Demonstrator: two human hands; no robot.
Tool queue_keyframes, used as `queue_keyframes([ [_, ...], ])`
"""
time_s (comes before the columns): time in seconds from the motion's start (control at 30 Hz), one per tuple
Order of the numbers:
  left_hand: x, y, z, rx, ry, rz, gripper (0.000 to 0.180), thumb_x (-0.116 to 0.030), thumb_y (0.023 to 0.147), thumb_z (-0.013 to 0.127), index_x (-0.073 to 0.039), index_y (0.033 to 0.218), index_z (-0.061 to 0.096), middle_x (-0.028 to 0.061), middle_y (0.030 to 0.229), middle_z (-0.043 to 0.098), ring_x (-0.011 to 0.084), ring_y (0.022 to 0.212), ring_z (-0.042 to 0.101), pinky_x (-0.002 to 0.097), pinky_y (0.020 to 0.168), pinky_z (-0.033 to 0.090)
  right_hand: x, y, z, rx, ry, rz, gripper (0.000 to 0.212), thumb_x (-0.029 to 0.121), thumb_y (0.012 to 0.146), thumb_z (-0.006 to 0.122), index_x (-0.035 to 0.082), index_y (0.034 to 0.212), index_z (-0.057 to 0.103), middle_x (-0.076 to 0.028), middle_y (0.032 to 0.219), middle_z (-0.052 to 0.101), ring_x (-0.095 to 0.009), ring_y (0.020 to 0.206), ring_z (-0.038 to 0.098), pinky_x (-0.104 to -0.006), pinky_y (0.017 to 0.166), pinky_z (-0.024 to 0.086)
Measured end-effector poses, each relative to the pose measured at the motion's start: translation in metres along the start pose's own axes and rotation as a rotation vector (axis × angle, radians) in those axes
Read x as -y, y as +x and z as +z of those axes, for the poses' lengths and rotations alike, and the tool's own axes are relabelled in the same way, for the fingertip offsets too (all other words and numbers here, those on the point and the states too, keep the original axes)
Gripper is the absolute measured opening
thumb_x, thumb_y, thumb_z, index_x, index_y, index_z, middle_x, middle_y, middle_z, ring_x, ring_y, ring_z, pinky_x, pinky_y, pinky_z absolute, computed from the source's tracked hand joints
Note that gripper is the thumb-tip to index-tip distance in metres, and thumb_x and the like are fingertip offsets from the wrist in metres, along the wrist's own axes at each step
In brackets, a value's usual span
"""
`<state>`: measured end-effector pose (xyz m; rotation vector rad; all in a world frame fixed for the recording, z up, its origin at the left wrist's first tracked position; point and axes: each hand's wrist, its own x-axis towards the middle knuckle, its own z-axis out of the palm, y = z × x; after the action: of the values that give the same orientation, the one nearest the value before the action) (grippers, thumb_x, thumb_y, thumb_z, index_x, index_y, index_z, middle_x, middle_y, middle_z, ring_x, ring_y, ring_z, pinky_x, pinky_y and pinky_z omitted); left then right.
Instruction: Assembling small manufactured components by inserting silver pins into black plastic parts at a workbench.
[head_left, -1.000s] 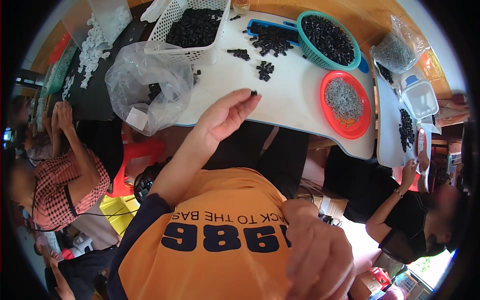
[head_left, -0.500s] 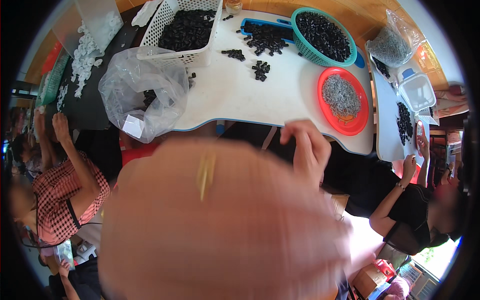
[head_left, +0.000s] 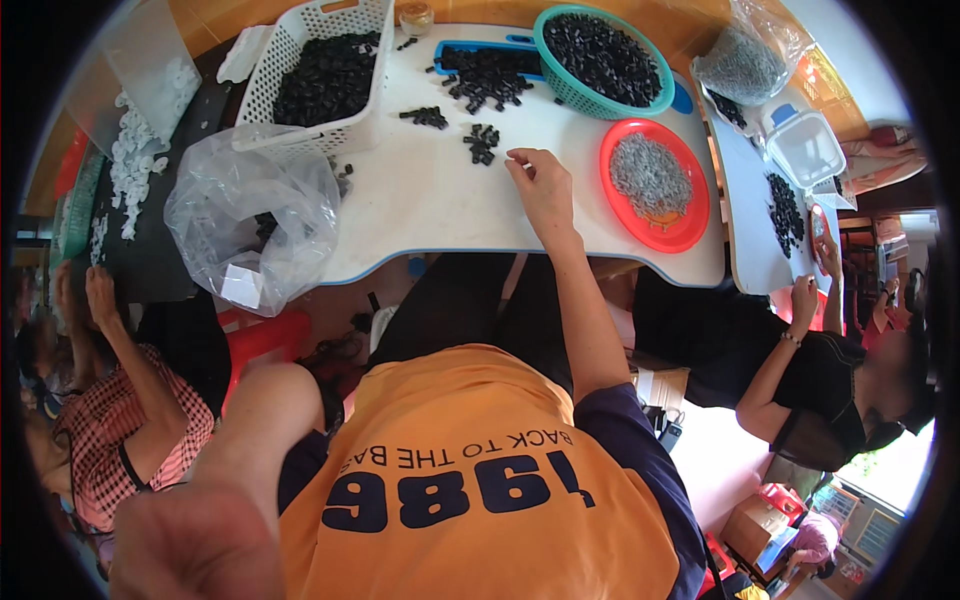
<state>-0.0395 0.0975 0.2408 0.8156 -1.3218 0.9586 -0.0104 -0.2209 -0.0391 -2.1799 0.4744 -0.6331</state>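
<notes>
My right hand (head_left: 543, 190) reaches over the white table, thumb and fingertips pinched together; whatever is between them is too small to make out. Just left of its fingertips lies a little cluster of short black plastic pieces (head_left: 482, 143). Close to the camera at the lower left is my left hand (head_left: 195, 545), large and smeared, its fingers hidden. To the right of my right hand sits a red plate (head_left: 694, 221) heaped with small grey metal parts (head_left: 650, 175).
A white basket (head_left: 375, 95) and a green basket (head_left: 550, 75) hold black pieces. More lie by a blue tray (head_left: 447, 47). A clear plastic bag (head_left: 200, 190) overhangs the table's left front edge (head_left: 420, 252). Co-workers sit at left (head_left: 150, 425) and right (head_left: 815, 415).
My left hand has swung from the middle, where it covered much of the view, to the lower left. My right hand has moved forward over the table beside the black pieces.
</notes>
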Motion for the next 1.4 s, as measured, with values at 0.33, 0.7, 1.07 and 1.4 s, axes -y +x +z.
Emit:
queue_keyframes([
  [0.33,0.036,-0.141,0.021,-0.041,0.006,-1.325,0.022,0.006,0.093,0.050,0.004,0.110,0.063,0.0132,0.100,0.069,0.0129,0.083,0.065,0.0239,0.075,0.052,-0.001,0.002,0.025,0.056,-0.172,-0.215,0.021,0.009,0.083,0.069,0.001,0.102,0.067,-0.015,0.097,0.063,-0.030,0.078,0.065,-0.0384,0.071,0.052],
  [0.7,0.089,-0.272,0.054,0.112,-0.082,-1.727,0.021,0.001,0.088,0.057,-0.001,0.105,0.068,0.0050,0.101,0.070,0.0103,0.085,0.064,0.0241,0.073,0.049,-0.001,-0.013,0.018,0.051,-0.101,-0.213,0.021,0.006,0.084,0.068,0.001,0.104,0.065,-0.014,0.098,0.062,-0.029,0.075,0.064,-0.0367,0.069,0.052],
  [1.07,0.063,-0.150,0.082,0.330,-0.148,-1.212,0.020,0.008,0.086,0.057,0.002,0.103,0.067,0.0106,0.103,0.067,0.0143,0.084,0.064,0.0258,0.077,0.050,-0.014,-0.013,0.021,0.003,-0.154,-0.339,0.018,0.006,0.082,0.068,0.004,0.100,0.067,-0.014,0.097,0.062,-0.032,0.085,0.063,-0.0397,0.075,0.052],
  [1.4,-0.004,-0.001,0.103,0.555,-0.221,-0.860,0.014,-0.014,0.083,0.065,-0.004,0.072,0.065,0.0036,0.072,0.063,0.0170,0.057,0.056,0.0331,0.056,0.043,-0.012,-0.013,0.020,-0.020,-0.152,-0.420,0.020,0.004,0.081,0.068,0.004,0.102,0.068,-0.014,0.098,0.065,-0.033,0.086,0.063,-0.0385,0.076,0.052],
])
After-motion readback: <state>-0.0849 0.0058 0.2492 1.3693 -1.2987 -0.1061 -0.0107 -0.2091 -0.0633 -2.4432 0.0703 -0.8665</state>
